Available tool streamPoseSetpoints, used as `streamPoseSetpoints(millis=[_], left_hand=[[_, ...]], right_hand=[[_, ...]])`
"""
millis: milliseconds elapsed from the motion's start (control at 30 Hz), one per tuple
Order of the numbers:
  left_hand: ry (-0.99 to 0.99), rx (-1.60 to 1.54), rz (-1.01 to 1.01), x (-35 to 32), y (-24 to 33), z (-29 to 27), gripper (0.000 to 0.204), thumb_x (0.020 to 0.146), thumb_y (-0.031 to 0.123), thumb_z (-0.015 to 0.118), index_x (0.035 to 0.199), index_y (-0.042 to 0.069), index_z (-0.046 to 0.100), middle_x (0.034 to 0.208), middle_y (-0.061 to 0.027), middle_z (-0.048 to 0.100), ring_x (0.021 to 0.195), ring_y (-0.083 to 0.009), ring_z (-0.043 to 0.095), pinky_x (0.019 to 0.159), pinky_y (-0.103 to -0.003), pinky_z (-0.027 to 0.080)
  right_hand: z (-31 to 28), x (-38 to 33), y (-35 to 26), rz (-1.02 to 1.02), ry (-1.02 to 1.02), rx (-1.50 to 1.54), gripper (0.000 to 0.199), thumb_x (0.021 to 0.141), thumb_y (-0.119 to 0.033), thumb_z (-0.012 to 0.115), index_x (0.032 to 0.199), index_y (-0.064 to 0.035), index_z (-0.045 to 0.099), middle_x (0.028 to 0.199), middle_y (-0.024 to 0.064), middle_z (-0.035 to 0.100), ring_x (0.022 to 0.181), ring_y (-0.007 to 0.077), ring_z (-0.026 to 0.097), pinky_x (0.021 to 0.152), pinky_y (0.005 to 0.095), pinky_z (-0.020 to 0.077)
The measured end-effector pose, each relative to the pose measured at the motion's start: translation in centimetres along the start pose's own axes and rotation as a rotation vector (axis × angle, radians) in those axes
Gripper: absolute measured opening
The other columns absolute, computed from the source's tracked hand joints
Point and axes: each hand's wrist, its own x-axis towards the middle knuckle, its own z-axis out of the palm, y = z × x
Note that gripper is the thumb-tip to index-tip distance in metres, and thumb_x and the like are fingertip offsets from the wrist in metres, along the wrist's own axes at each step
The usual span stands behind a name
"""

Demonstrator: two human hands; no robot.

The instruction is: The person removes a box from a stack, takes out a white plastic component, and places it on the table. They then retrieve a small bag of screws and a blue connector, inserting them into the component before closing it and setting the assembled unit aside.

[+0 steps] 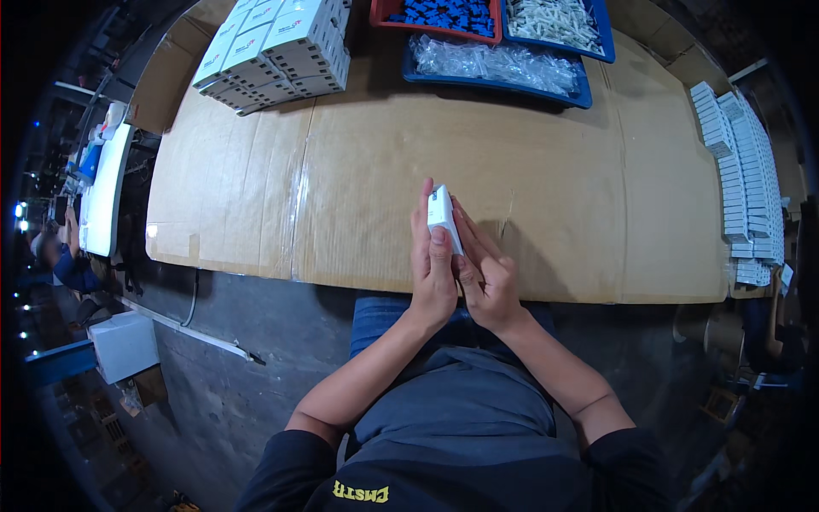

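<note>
A small white box [441,209] is held upright on its edge between both my hands, above the near part of the cardboard-covered table [384,171]. My left hand [433,273] presses on its left side, with the thumb lying along the near face. Against the right side lies my right hand [486,269], its fingers stretched along the box and its thumb low at the near end. Most of the box's two broad sides is hidden by my palms and fingers.
Stacked white boxes [281,51] stand at the far left. At the back are a red tray [437,32] of blue parts, a blue tray [607,38] of white pieces and another blue tray [495,87] of clear plastic packets. White boxes [742,171] line the right edge.
</note>
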Motion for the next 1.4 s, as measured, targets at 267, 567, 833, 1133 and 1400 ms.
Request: streamPoseSetpoints(millis=[267, 567, 833, 1133, 1400], left_hand=[[0.017, -0.065, -0.023, -0.4, 0.3, -0.1, 0.072, 0.113, 0.047, 0.036, 0.162, -0.004, 0.023, 0.147, -0.0127, 0.039, 0.131, -0.0208, 0.044, 0.113, -0.033, 0.033], [0.018, -0.012, -0.017, 0.1, 1.4, -0.3, 0.074, 0.11, 0.049, 0.041, 0.164, 0.001, 0.022, 0.138, -0.0123, 0.041, 0.128, -0.0211, 0.045, 0.11, -0.034, 0.036], [-0.105, -0.005, 0.009, -0.4, 2.1, -0.1, 0.093, 0.102, 0.066, 0.045, 0.161, -0.003, 0.024, 0.142, -0.0216, 0.048, 0.131, -0.0285, 0.051, 0.112, -0.041, 0.039], [-0.107, 0.0, 0.06, -0.4, 1.8, 0.4, 0.089, 0.104, 0.062, 0.046, 0.157, -0.007, 0.03, 0.14, -0.0231, 0.046, 0.131, -0.0314, 0.051, 0.111, -0.043, 0.039], [-0.131, 0.085, 0.115, -0.8, 1.3, -0.3, 0.096, 0.098, 0.058, 0.053, 0.16, -0.009, 0.023, 0.154, -0.0268, 0.039, 0.137, -0.0346, 0.045, 0.116, -0.046, 0.034]], right_hand=[[0.7, -0.1, 0.2, -0.055, 0.046, 0.004, 0.053, 0.109, -0.029, 0.051, 0.153, 0.0013, 0.047, 0.156, 0.0247, 0.049, 0.132, 0.0403, 0.061, 0.103, 0.0417, 0.0533], [0.9, 0.4, 0.5, 0.128, 0.039, 0.539, 0.057, 0.111, -0.041, 0.048, 0.151, -0.0005, 0.05, 0.154, 0.016, 0.053, 0.143, 0.0268, 0.049, 0.119, 0.0402, 0.0385], [-0.6, -0.3, 3.1, 0.965, -0.123, 1.221, 0.05, 0.109, -0.051, 0.047, 0.137, -0.0109, 0.059, 0.125, 0.004, 0.066, 0.114, 0.0167, 0.065, 0.098, 0.0368, 0.0534], [-0.8, 0.1, 0.9, 0.902, -0.097, 1.375, 0.053, 0.107, -0.058, 0.046, 0.133, -0.0143, 0.061, 0.118, 0.0026, 0.069, 0.103, 0.015, 0.068, 0.086, 0.0338, 0.0577], [-1.1, 0.5, 2.1, 0.923, -0.044, 1.144, 0.047, 0.107, -0.051, 0.054, 0.129, -0.0105, 0.061, 0.11, 0.0035, 0.069, 0.096, 0.0151, 0.068, 0.08, 0.0316, 0.0573]])
